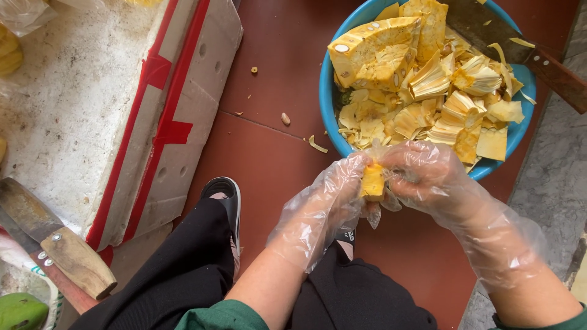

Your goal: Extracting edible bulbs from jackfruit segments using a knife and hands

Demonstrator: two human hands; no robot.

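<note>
Both hands wear clear plastic gloves and meet over the red floor, just in front of a blue basin (326, 116). My left hand (333, 195) and my right hand (425, 177) together grip one yellow jackfruit pod (372, 181), pinched between the fingers of both. The basin behind them is heaped with yellow jackfruit scraps (428, 98), rinds and fibres. A knife with a dark blade and wooden handle (550, 67) rests across the basin's far right rim.
A white foam box (92, 104) with red tape lies to the left. A cleaver with a wooden handle (73, 260) rests at its near corner. My black-trousered legs and a black shoe (225, 195) are below. A seed (285, 118) and scraps dot the floor.
</note>
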